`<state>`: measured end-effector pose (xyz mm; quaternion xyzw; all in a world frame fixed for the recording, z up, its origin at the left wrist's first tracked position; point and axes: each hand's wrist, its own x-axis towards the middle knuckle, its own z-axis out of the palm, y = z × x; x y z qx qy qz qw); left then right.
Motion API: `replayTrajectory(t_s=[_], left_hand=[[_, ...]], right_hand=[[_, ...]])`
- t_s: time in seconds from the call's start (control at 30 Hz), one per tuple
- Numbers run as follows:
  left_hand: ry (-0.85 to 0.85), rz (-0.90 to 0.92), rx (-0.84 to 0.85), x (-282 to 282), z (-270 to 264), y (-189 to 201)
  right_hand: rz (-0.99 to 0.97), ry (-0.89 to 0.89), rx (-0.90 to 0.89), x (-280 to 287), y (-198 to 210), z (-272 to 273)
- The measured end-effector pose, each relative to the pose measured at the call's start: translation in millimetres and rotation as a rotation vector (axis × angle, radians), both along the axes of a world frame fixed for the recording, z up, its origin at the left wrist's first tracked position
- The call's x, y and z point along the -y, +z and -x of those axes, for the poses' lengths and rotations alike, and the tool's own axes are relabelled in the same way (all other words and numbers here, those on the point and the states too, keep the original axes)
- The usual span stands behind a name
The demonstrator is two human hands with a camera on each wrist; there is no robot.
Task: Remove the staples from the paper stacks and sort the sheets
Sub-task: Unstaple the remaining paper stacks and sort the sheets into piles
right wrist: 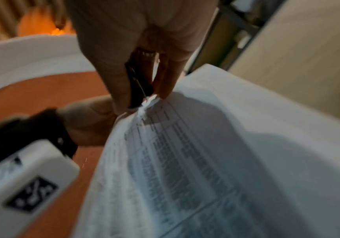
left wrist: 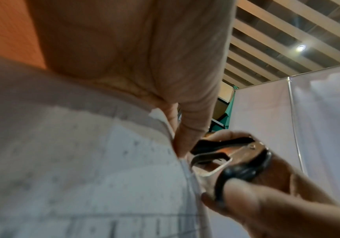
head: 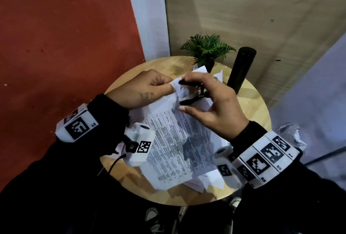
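A printed paper stack [head: 179,143] lies lifted over a round wooden table [head: 249,106]. My left hand [head: 149,89] pinches its top corner between thumb and fingers. My right hand [head: 209,100] grips a black staple remover [head: 192,91] whose metal jaws sit at that same corner. In the left wrist view the staple remover [left wrist: 232,156] presses against the edge of the paper stack [left wrist: 83,169] beside my left hand [left wrist: 185,128]. In the right wrist view the staple remover [right wrist: 138,87] bites the crumpled corner of the paper stack [right wrist: 185,161]. The staple itself is hidden.
More loose sheets [head: 204,181] lie under the stack. A small green plant [head: 206,48] and a black cylinder [head: 241,68] stand at the table's far side. A crumpled paper [head: 292,134] lies off the table to the right. A red wall [head: 65,46] is at left.
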<state>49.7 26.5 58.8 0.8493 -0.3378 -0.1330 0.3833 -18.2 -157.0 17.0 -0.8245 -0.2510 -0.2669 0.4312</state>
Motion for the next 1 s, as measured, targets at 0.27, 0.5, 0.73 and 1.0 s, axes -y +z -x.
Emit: replayTrajectory(t_s=[0.27,0.5,0.73,1.0], left_hand=[[0.034,0.02,0.05,2.6,3.3,-0.5],[0.052,-0.007,0.159,11.9,11.2,0.9],[0.011,-0.069,0.233,7.8,12.5,1.3],[0.076,-0.091,0.227,8.9,9.1,-5.8]], right_hand=[[-0.892,-0.073,-0.525,-13.7,-11.8,11.6],[-0.648,-0.224,-0.45,-38.2,-13.1,1.0],[-0.65,-0.228,-0.558,-35.7,-8.0,1.6],[-0.418,-0.3,-0.46,-40.2,-6.8,0.6]])
